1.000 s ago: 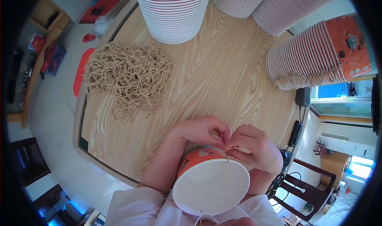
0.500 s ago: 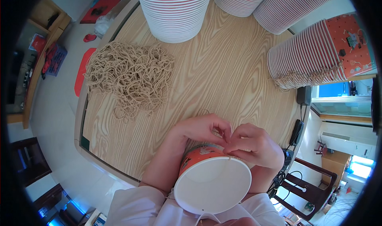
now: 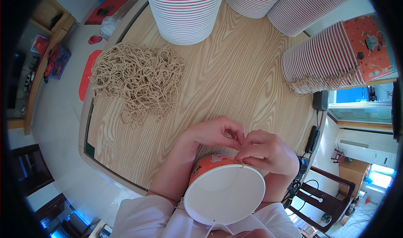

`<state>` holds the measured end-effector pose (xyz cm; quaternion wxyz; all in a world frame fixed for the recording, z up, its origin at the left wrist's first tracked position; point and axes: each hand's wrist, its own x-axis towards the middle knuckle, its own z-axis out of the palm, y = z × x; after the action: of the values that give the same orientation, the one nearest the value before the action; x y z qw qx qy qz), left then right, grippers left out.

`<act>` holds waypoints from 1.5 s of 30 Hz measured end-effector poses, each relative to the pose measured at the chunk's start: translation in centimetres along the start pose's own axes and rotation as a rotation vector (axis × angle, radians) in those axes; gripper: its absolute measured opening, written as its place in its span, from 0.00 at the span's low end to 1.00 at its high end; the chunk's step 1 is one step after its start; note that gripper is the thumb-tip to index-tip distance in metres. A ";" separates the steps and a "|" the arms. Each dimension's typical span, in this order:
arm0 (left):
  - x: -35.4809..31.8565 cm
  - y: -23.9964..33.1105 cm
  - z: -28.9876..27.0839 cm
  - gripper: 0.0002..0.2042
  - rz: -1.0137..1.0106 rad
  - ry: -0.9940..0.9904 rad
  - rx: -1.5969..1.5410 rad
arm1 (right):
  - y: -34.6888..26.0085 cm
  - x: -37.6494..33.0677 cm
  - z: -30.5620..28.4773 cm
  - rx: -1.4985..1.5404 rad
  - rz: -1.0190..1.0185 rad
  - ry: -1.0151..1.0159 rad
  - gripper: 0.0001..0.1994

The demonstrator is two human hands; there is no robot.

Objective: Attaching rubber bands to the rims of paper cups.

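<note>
String (image 3: pixel 242 165) looked mid-tie on bucket (image 3: pixel 208 168), just below right hand (image 3: pixel 272 152). Both it and left hand (image 3: pixel 215 133) pinched, probably string; next move wanted tension.

My smooth, paper-looking bucket (image 3: pixel 223 191) at lower centre, rough fibrous twine (image 3: pixel 138 80) at upper left, wood-grained tabletop (image 3: pixel 235 78) mid-frame, matt cloth garment (image 3: pixel 145 215) below

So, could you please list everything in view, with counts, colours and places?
paper bucket: one, orange outside, white inside, below the hands
twine bit: one, tan, at its rim
twine pile: one, tan, table's left
bucket stacks: four, white-and-red, table's far and right sides
table: one, light wood-grain, centre
adapter: one, black, table's right edge
near chair: one, dark brown, lower right
basket: one, blue-purple, left floor
other background things: uncounted, mostly unclear
clothing: white, lower edge
left hand: one, bare, centre
right hand: one, bare, beside it
</note>
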<state>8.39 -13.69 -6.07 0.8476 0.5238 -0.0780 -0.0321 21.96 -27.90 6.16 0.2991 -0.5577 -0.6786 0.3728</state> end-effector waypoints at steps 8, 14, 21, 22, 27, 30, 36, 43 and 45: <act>0.1 0.3 -0.1 0.05 0.011 -0.030 0.060 | -0.4 -0.6 -0.2 0.009 -0.042 0.012 0.10; 0.0 0.0 -0.3 0.05 -0.029 -0.036 0.056 | -0.5 -0.7 -0.4 0.022 -0.029 -0.023 0.12; 0.1 0.1 -0.2 0.06 0.003 -0.025 0.061 | -0.3 -0.5 0.0 0.001 -0.001 0.020 0.10; 0.0 0.1 -0.2 0.06 0.002 -0.024 0.060 | -0.2 -0.4 0.0 -0.001 -0.031 0.016 0.09; 0.0 -0.1 0.0 0.06 -0.005 -0.027 0.039 | -0.5 -0.6 0.1 0.017 -0.055 0.015 0.10; -0.1 0.4 0.3 0.09 -0.056 0.031 0.046 | -0.7 -0.8 0.0 0.031 0.002 0.049 0.09; 0.0 1.3 0.1 0.13 -0.036 0.052 -0.103 | -3.5 -1.9 -0.8 0.009 0.092 0.056 0.10; -3.0 5.1 -0.2 0.13 0.068 0.310 -0.290 | -4.3 -3.0 0.1 -0.098 0.294 0.207 0.09; -4.1 6.3 -0.2 0.13 0.410 0.228 -0.515 | -4.3 -3.9 0.1 -0.134 0.336 0.278 0.08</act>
<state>4.21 -10.14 -0.89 0.9441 0.2662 -0.0760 0.1789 20.34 -32.21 9.74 0.2855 -0.7276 -0.5517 0.2911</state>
